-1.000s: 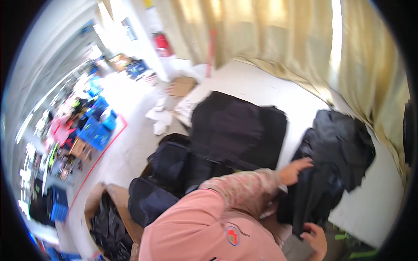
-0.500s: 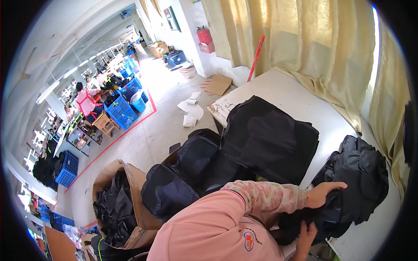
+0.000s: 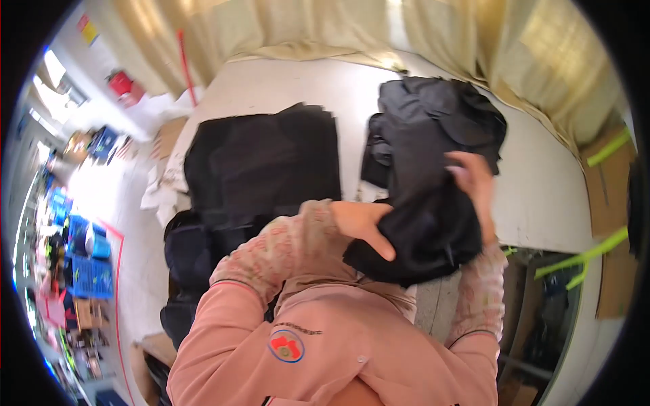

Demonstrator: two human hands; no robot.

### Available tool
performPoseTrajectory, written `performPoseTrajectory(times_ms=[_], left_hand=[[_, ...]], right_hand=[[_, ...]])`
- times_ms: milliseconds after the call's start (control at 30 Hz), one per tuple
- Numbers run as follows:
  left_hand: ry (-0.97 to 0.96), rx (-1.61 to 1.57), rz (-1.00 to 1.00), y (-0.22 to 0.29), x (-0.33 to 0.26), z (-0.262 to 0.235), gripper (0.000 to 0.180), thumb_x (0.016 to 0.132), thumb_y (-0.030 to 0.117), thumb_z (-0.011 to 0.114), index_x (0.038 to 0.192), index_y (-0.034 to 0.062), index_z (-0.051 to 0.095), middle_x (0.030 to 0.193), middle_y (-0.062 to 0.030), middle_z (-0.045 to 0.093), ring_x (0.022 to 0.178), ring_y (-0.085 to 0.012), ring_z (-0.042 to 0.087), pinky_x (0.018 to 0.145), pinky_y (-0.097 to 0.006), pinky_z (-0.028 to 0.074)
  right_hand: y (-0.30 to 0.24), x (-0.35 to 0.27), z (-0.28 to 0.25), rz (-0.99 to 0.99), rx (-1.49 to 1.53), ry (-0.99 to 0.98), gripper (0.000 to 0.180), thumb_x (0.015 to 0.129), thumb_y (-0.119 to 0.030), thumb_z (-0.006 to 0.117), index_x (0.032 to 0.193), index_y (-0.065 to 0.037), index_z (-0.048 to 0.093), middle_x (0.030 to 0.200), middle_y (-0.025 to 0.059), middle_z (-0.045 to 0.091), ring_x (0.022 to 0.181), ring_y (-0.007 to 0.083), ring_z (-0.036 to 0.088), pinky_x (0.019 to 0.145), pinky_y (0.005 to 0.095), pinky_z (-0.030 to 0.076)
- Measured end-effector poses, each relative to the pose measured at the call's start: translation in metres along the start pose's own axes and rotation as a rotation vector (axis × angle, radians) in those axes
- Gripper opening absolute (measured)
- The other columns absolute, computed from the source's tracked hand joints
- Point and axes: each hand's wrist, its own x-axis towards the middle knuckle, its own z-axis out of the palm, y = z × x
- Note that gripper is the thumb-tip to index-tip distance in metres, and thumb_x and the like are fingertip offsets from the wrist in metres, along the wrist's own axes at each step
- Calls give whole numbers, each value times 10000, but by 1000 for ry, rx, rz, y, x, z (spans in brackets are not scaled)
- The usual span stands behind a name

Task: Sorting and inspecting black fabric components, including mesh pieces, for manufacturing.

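Observation:
A bunched black fabric piece (image 3: pixel 433 237) is between my hands at the near edge of the table. My left hand (image 3: pixel 365 223) grips its left side, with the thumb on top and the other fingers largely hidden. At its upper right, my right hand (image 3: pixel 475 186) has curled fingers at the raised edge of the cloth; these fingertips are slightly blurred. Just beyond lies a heap of dark fabric pieces (image 3: pixel 433 122), crumpled at the far end. To the left, a flat stack of black fabric panels (image 3: pixel 264 159) rests on the table.
The white table (image 3: pixel 284 81) meets beige curtains (image 3: pixel 460 34) at the back. Dark padded pieces (image 3: pixel 193 254) sit at the left, above a cardboard box (image 3: pixel 152 348). Cartons (image 3: pixel 609 189) with yellow-green strips stand right. Blue crates (image 3: pixel 93 277) are on the left floor.
My view has swung right, now facing the table squarely. The black fabric piece is lifted and bunched between my hands, and my right hand has come up along its right side.

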Motion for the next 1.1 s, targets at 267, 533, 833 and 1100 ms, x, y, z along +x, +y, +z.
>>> performPoseTrajectory(times_ms=[267, 533, 833, 1100], left_hand=[[375, -335, 431, 13, -9, -10, 507, 756, 106, 760, 1212, -20, 577, 1138, -102, 648, 1058, -209, 608, 957, -350, 456], [433, -427, 486, 28, 20, 9, 448, 904, 269, 652, 1244, 9, 521, 1145, -55, 616, 976, -151, 616, 866, -303, 497], [608, -465, 842, 18, -11, -28, 154, 944, 148, 574, 1024, 43, 654, 967, -27, 686, 873, -122, 640, 828, -270, 491], [1054, 137, 632, -4, -16, -58, 198, 967, 179, 528, 1003, 3, 613, 829, -1, 590, 747, -71, 515, 706, -222, 440]], right_hand=[[-12, 0, -65, 369, 122, 124, 332, 768, -65, 715, 1080, -32, 606, 924, 146, 630, 891, 290, 633, 818, 354, 499], [-100, -12, -16, -106, 84, -5, 299, 761, 6, 687, 1047, -14, 600, 897, 155, 588, 830, 340, 593, 758, 360, 494], [-74, -22, -25, -18, 103, -62, 211, 799, 4, 651, 1004, -10, 605, 841, 149, 568, 754, 347, 587, 648, 366, 473], [-55, 4, -35, 39, 76, 106, 146, 858, -125, 658, 933, -3, 629, 787, 171, 627, 650, 316, 614, 586, 327, 479]])
